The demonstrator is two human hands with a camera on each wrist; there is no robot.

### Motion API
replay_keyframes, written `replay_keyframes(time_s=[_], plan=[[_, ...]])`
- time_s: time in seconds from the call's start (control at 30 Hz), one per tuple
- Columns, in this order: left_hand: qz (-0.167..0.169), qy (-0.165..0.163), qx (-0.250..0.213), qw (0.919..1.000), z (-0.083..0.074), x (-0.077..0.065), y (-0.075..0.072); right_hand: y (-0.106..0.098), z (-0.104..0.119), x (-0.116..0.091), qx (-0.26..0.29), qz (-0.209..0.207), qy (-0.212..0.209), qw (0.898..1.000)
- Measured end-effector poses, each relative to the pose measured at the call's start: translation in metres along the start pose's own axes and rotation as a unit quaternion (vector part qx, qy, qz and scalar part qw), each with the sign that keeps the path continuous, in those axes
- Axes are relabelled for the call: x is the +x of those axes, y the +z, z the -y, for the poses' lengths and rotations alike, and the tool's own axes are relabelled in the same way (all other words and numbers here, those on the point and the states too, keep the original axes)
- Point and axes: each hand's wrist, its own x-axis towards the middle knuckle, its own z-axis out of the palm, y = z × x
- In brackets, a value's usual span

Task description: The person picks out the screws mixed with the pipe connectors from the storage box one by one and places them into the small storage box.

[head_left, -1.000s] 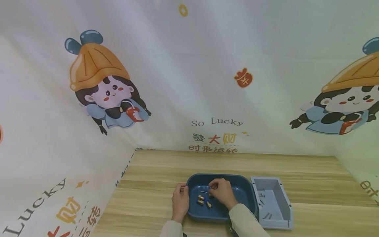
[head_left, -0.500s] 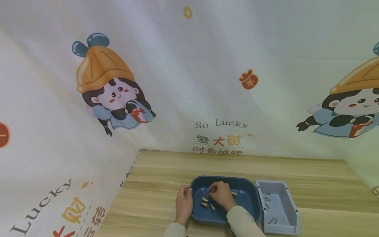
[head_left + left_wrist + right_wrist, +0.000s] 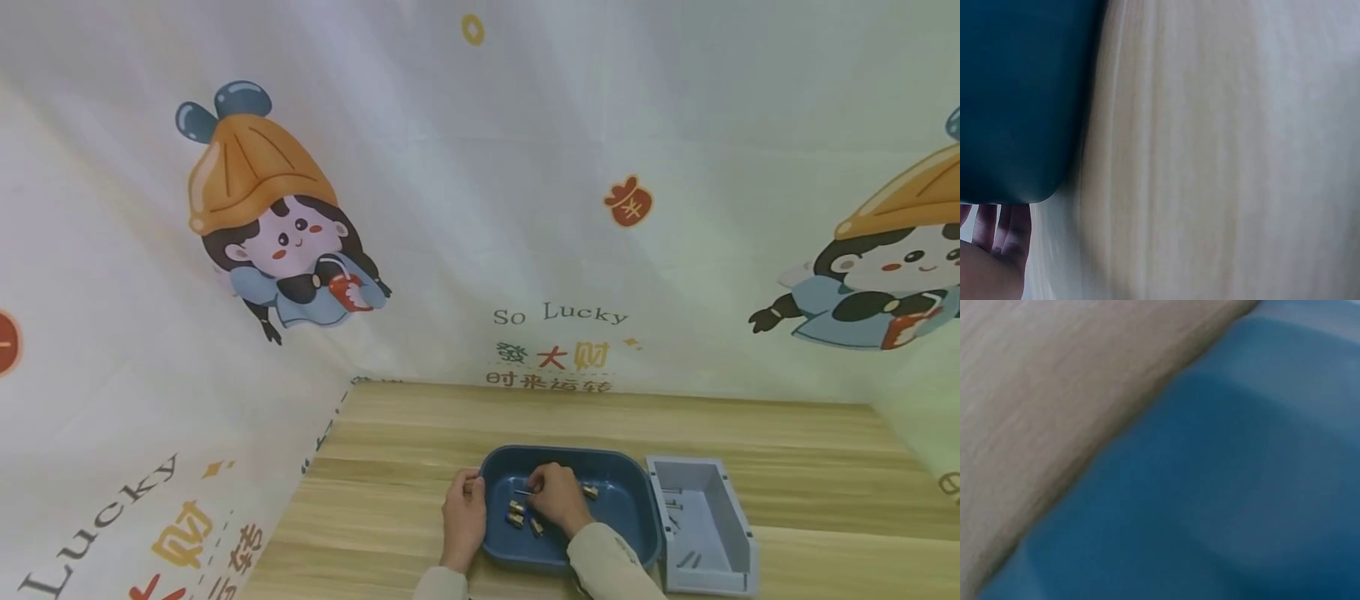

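A dark blue tray (image 3: 498, 557) sits on the wooden table, and my left hand (image 3: 464, 521) holds it at its left rim. The left wrist view shows the fingers (image 3: 1016, 234) of that hand against the tray's outer wall. Inside the tray, my right hand (image 3: 558, 497) reaches down with bent fingers and pinches the right end of a thin metal screw (image 3: 522, 492). Several brass fittings (image 3: 516, 519) lie by this hand, with one more brass fitting (image 3: 591, 492) to its right. The right wrist view is blurred and shows blue plastic and a sleeve.
A grey open bin (image 3: 705, 521) stands close against the tray's right side, with several loose screws (image 3: 672, 505) along its left part. The wooden table (image 3: 397, 467) extends left and right. A printed cloth (image 3: 450, 208) hangs behind and at the sides.
My right hand has lowered slightly towards the screw, and the fitting at the tray's right has come into sight. The left hand keeps its place at the rim. The head view has shifted slightly.
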Motion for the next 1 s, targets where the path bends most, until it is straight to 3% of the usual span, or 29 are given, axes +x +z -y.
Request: replay_keyframes(time_s=[0.6, 1.0], plan=[[-0.011, -0.001, 0.007, 0.9999, 0.0031, 0.0014, -0.0003, 0.0068, 0.0031, -0.0071, -0.034, -0.01, -0.014, 0.999], [-0.018, 0.005, 0.004, 0.9998, 0.0016, 0.0006, 0.0019, 0.0008, 0.001, -0.0032, 0.021, -0.016, -0.038, 0.999]])
